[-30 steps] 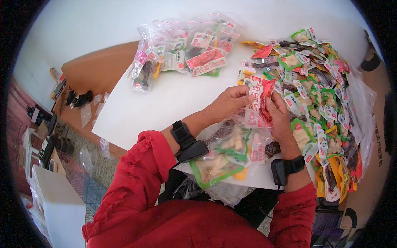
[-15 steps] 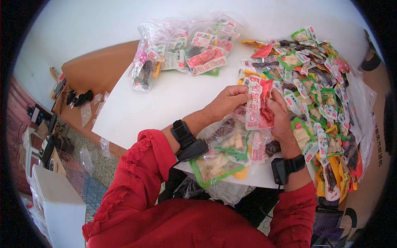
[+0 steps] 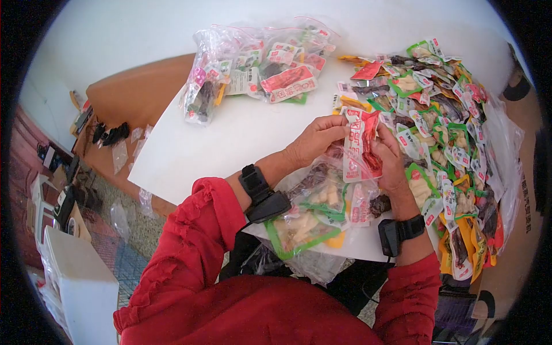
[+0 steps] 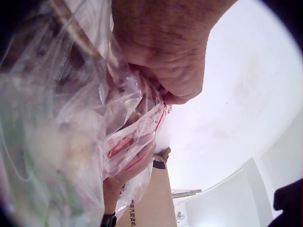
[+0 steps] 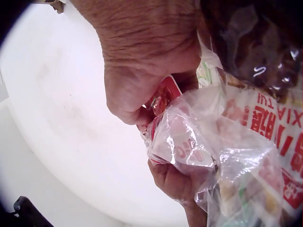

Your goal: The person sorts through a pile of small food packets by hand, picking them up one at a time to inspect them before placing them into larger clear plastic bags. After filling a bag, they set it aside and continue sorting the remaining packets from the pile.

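Between the two hands is a red and white packet, upright at the mouth of a clear plastic bag. The left hand pinches the packet's left side and the bag's edge, fingers curled. Along the packet's right edge the right hand grips with thumb and fingers. Inside the bag lie green-edged packets and dark ones. The right wrist view shows the clear film drawn over part of the packet, below the right hand. In the left wrist view, film hides some of the left fingers.
A large heap of mixed packets covers the right side of the white table. Filled clear bags lie at the back. A cardboard box stands at the right, a brown couch behind at the left.
The packet has shifted slightly, with its lower end further behind the bag film; both hands keep hold of it and have barely moved.
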Action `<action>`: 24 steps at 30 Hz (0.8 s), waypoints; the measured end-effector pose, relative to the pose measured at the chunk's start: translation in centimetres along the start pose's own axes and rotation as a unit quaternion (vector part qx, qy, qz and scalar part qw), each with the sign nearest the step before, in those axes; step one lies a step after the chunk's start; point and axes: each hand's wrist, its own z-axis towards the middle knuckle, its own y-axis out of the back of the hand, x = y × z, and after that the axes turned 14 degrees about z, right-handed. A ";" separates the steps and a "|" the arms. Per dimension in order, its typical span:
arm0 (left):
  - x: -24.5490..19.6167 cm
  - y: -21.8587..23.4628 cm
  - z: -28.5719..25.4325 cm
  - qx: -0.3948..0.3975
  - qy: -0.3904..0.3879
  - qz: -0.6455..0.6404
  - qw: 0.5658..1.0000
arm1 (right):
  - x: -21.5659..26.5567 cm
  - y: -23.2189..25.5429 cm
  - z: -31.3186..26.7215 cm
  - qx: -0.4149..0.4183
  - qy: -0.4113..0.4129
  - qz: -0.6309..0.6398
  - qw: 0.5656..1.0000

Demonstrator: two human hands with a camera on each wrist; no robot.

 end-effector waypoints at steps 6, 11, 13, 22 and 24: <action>-0.2 -0.1 -0.1 -0.018 0.012 0.017 1.000 | 0.2 -0.2 -0.1 0.004 -0.003 -0.021 1.000; -0.5 -0.2 -0.3 -0.013 -0.007 0.027 1.000 | 0.3 0.0 -0.1 0.016 0.000 -0.031 0.999; -0.4 -0.2 -0.3 -0.012 -0.011 0.039 0.999 | 0.4 -0.1 -0.1 0.014 -0.006 -0.036 0.999; -0.3 -0.2 -0.1 -0.040 0.027 0.032 0.998 | 0.1 0.3 0.0 0.009 -0.010 0.002 1.000; 0.0 0.2 0.2 -0.038 0.023 0.038 0.998 | 0.0 0.4 0.1 0.014 -0.013 0.052 0.998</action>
